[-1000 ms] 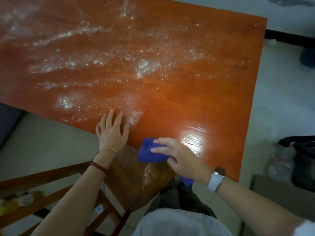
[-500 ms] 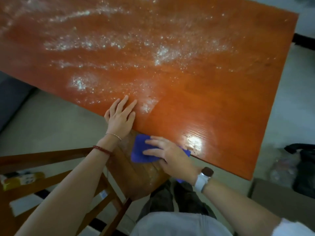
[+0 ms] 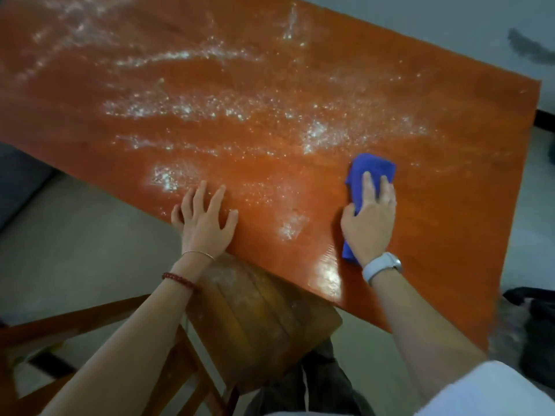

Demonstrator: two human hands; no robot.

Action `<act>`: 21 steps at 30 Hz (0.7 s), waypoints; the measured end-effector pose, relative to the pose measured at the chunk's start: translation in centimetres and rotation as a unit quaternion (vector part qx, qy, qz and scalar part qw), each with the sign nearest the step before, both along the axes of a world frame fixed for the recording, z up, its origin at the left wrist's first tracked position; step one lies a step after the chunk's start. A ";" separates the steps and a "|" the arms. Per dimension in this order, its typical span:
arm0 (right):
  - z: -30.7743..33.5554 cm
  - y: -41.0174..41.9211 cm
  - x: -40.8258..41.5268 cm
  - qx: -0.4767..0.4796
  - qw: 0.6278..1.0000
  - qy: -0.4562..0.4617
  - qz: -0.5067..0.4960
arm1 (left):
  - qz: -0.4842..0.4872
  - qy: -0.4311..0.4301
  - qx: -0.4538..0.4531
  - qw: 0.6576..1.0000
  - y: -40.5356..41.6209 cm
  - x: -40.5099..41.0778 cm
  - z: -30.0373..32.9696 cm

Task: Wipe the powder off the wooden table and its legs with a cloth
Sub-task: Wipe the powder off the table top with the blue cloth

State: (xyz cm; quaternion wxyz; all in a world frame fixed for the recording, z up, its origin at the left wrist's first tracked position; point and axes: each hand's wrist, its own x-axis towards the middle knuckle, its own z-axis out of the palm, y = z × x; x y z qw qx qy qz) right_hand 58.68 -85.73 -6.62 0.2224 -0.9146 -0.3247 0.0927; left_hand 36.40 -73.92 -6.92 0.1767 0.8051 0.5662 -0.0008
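Observation:
The orange-red wooden table (image 3: 435, 235) fills most of the view. White powder (image 3: 180, 106) streaks its middle and left, with a small patch (image 3: 291, 226) near the front edge between my hands. My right hand (image 3: 369, 223) lies flat on a blue cloth (image 3: 372, 166) and presses it onto the tabletop, just below a thick powder patch; the cloth sticks out past my fingertips and behind my wrist. My left hand (image 3: 204, 223) rests flat on the table's front edge with fingers spread. The table legs are hidden.
A brown wooden chair seat (image 3: 258, 319) dusted with powder sits under the table's front edge below my hands, its frame (image 3: 60, 322) reaching to the lower left. A dark bag (image 3: 537, 325) lies on the grey floor at the right.
My right hand has carried the blue cloth up from the chair seat at the table's edge onto the tabletop, farther right. My left hand stays flat on the edge.

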 end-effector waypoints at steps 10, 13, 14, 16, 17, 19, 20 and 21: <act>3.8 0.3 -4.4 0.135 0.927 0.198 0.288 | -0.049 0.020 -0.018 0.998 1.6 -2.3 0.5; 3.2 2.3 2.3 0.138 0.980 0.105 0.094 | -0.012 0.011 -0.016 1.000 1.0 -1.6 0.0; 2.7 3.3 4.1 0.127 0.988 0.084 0.030 | -0.002 0.005 -0.018 1.000 1.0 -1.4 0.1; 1.2 5.5 5.4 0.077 0.995 0.053 -0.027 | 0.000 -0.001 -0.018 1.000 1.1 -1.5 0.1; 0.6 6.5 4.8 0.045 0.998 0.036 -0.019 | -0.011 -0.001 -0.017 1.000 1.1 -1.6 0.1; -0.5 8.1 0.9 0.019 0.997 0.008 0.078 | -0.013 -0.020 -0.028 0.999 1.6 -2.1 0.4; -0.9 8.3 -2.1 0.025 0.987 0.002 0.159 | 0.002 -0.047 -0.033 0.998 2.1 -2.5 0.7; -1.0 8.0 -5.3 0.045 0.967 -0.002 0.252 | 0.030 -0.084 -0.030 0.996 2.7 -2.9 1.0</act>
